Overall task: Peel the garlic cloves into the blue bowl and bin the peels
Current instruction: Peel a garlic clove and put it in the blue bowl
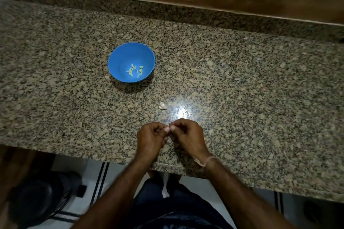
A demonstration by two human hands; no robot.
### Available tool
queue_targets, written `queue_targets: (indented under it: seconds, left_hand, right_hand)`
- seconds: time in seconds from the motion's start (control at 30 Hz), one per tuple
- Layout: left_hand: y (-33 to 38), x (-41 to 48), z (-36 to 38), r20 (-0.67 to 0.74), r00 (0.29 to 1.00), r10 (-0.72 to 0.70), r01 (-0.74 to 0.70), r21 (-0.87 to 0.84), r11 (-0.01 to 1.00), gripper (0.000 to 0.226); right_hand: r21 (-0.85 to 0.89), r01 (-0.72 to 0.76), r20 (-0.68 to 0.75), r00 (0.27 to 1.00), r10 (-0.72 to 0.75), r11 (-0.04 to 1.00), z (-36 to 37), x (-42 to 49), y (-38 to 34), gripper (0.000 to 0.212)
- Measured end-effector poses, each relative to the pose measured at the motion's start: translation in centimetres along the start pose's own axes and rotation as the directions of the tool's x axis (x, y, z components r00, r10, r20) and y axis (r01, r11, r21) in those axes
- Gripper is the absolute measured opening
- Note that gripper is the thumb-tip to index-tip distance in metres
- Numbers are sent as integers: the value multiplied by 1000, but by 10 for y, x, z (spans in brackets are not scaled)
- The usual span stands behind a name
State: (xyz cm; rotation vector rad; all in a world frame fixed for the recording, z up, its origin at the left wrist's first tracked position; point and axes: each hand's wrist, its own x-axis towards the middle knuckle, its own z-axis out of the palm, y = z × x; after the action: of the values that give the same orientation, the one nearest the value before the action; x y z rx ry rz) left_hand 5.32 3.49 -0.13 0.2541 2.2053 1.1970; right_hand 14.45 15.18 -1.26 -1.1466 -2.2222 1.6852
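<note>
Right, both hands are low centre of the frame, just inside the near edge of the surface point(242, 80). Left hand point(149, 138) and right hand point(189, 135) meet fingertip to fingertip with the fingers curled in, each grip closed to a tight pinch on something tiny between them. I take it for a garlic clove, but it's hidden behind the nails, so I can't confirm that or say how much skin is on it. Blue bowl point(119, 57) sits upper left of centre, well apart from the hands, with a handful of peeled cloves point(135, 71) in the bottom. One pale scrap point(162, 106) lies on the surface between bowl and hands, nearer the hands; loose peel or unpeeled clove, can't tell. Dark bin-like shape point(37, 199) on the floor, lower left, blurred. Handling, my call: the clove is light, firm and small, and its skin is papery, tears easily and clings to fingers. Peeled flesh is likely tacky and a bit slippery, so it can pop out of a pinch. I'd hold it with one grip across the fat middle and pick with the other grip's nail at the tip or root end, where the skin lifts. Peels weigh nothing and will drift, so I'd gather them in a closed palm before going to the bin.
</note>
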Motion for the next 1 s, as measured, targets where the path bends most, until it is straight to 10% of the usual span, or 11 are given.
queue_targets:
  seconds: [0.5,0.6,0.7,0.87,1.0]
  left_hand:
    - [-1,-3,-5,162,984,-68,105,-228,968,17]
    - [1,-5,-6,116,988,107,-112,41,993,19]
    - [5,-10,-3,124,977,173,-190,135,973,21]
    - [3,-13,6,251,966,-60,95,-131,987,26]
    - [0,-16,6,123,963,241,-251,78,965,25]
  right_hand:
    - [352,-143,174,981,85,925,-7,-7,2,9]
    - [393,-166,175,979,104,905,-3,-13,2,19]
    - [301,-136,117,988,105,944,-2,-14,2,14]
    - [44,70,5,998,-70,997,-3,-16,-4,11]
    - [562,-351,245,935,255,749,-1,-17,-12,13]
